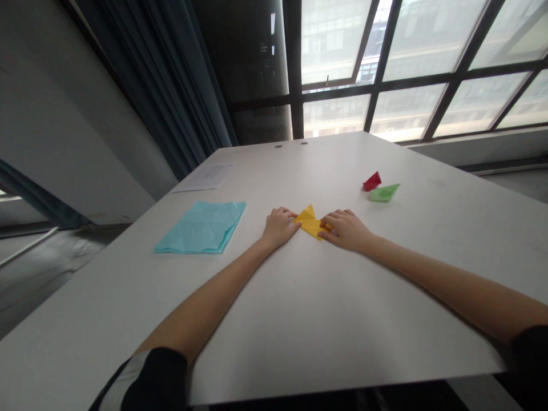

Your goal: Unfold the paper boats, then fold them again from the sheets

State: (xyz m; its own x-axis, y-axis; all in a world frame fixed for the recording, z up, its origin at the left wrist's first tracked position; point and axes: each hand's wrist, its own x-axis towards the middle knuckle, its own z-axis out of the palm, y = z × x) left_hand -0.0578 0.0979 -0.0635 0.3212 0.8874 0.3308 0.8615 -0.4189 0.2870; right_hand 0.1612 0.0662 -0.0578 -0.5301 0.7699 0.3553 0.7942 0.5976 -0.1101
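A small folded yellow paper (310,220) lies on the white table (291,319), with a pointed flap sticking up toward the far side. My left hand (280,226) grips its left corner, thumb and fingers closed on the edge. On the right side, my right hand (345,229) holds the other end between curled fingers and thumb. The fingers cover both ends of the paper.
Stacked light-blue creased sheets (201,227) lie to the left. A red folded paper (372,181) and a green one (384,193) sit at the right, beyond my right hand. A printed white sheet (205,177) rests near the far left edge.
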